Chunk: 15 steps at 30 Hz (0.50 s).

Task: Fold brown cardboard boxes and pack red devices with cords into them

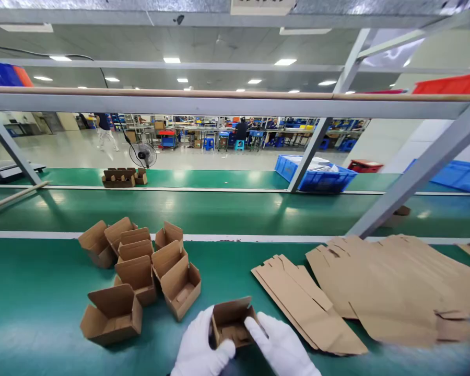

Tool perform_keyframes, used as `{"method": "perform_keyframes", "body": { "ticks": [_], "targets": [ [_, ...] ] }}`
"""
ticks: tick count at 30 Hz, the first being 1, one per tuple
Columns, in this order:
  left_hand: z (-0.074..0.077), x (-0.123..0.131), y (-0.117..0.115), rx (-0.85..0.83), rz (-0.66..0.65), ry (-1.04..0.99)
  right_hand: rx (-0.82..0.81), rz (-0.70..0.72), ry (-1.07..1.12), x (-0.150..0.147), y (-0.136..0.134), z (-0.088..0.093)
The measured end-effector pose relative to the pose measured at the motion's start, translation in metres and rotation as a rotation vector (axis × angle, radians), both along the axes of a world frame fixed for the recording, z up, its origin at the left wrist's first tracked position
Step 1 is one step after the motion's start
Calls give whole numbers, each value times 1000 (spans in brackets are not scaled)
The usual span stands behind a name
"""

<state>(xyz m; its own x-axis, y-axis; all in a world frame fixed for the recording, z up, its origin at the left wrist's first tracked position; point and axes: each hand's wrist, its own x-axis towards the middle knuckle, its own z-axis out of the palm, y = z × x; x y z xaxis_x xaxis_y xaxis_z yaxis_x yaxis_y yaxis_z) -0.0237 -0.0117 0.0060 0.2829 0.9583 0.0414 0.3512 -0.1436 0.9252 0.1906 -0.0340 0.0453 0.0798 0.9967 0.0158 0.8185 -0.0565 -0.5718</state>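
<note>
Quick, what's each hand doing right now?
Left hand: closed on the left side of an open box.
Right hand: closed on the right side of the same box.

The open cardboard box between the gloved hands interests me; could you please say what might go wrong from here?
The open cardboard box is held by its sides between the left hand and right hand, so a hard squeeze might bend its walls. Most nearby open boxes stand crowded together, so a bump could shift several. The flat cardboard blanks beside the right hand overlap unevenly, so a sideways sweep might scatter them.
</note>
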Motion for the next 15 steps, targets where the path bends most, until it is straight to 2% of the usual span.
{"method": "perform_keyframes", "body": {
  "ticks": [2,4,8,11,15],
  "targets": [
    [-4,-1,2,36,73,-11,-8,81,150,-5,1,-1],
    [-6,-3,4,44,132,-12,-49,98,237,-6,3,-3],
    [-6,-11,8,54,61,-12,5,7,163,5,18,-10],
    [-3,-20,12,-16,75,40,78,-67,119,15,46,-10],
    [0,-42,20,-176,222,131,85,-65,141,13,97,4]
  ]
}}
